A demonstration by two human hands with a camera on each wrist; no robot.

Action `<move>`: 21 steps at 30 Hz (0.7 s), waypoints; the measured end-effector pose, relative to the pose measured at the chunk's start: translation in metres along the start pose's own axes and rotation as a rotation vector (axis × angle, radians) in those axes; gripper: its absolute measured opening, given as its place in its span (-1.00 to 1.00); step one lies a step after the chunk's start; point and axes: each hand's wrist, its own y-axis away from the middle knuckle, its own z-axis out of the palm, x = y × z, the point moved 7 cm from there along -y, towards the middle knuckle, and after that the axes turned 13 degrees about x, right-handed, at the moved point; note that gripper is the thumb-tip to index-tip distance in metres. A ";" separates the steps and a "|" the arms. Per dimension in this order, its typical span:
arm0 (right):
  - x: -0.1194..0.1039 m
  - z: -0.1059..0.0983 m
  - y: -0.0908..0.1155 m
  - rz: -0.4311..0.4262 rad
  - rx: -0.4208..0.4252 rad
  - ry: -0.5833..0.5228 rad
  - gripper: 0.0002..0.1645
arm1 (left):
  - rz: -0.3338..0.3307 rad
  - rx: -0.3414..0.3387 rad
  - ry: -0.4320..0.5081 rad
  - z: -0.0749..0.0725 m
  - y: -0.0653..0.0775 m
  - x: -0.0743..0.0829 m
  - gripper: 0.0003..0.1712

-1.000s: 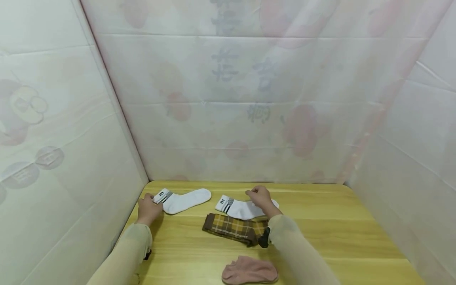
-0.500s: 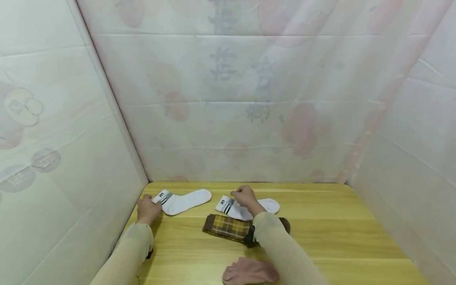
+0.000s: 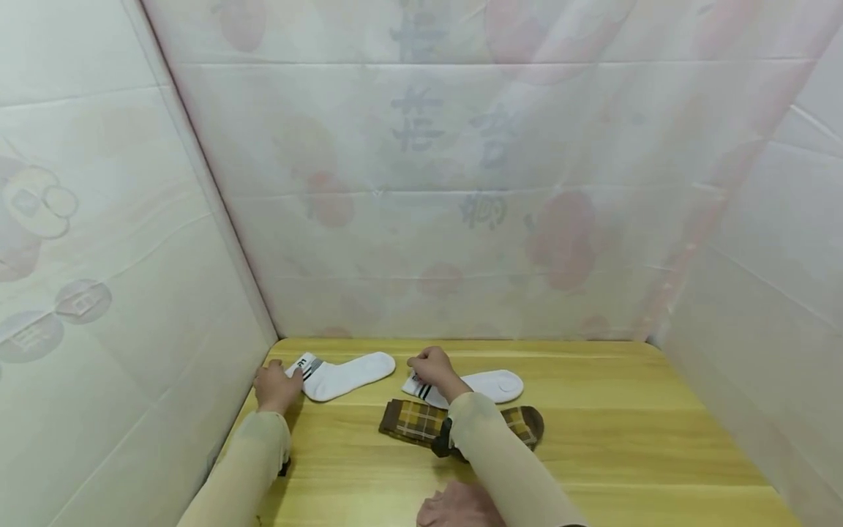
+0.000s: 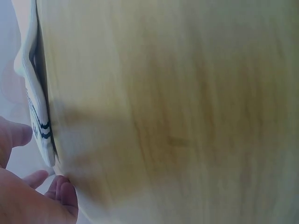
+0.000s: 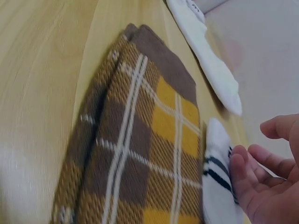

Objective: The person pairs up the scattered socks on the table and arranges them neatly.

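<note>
Two white socks with black stripes lie flat on the table, toes pointing right. My left hand (image 3: 276, 386) is at the cuff of the left white sock (image 3: 349, 376); in the left wrist view its thumb (image 4: 21, 134) and fingers stand apart around the cuff end. Over the cuff of the right white sock (image 3: 494, 384) is my right hand (image 3: 433, 369), hiding most of the logo. The right wrist view shows that hand's fingers loosely bent beside the striped cuff (image 5: 217, 170), thumb apart. Brown-and-yellow plaid socks (image 3: 415, 421) lie just in front, partly covered by my right wrist.
Nearest me, pink socks (image 3: 454, 506) are partly hidden by the right sleeve (image 3: 507, 468). The wooden table (image 3: 632, 439) ends at a patterned cloth wall (image 3: 369, 241) behind, with further cloth walls on the left and right.
My right hand has moved left along the right white sock, from near its toe to its cuff, uncovering the toe. My left hand stays at the left sock's cuff.
</note>
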 end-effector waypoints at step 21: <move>-0.014 0.022 0.013 0.021 -0.074 -0.063 -0.73 | 0.039 -0.047 0.006 0.009 0.004 0.014 -0.38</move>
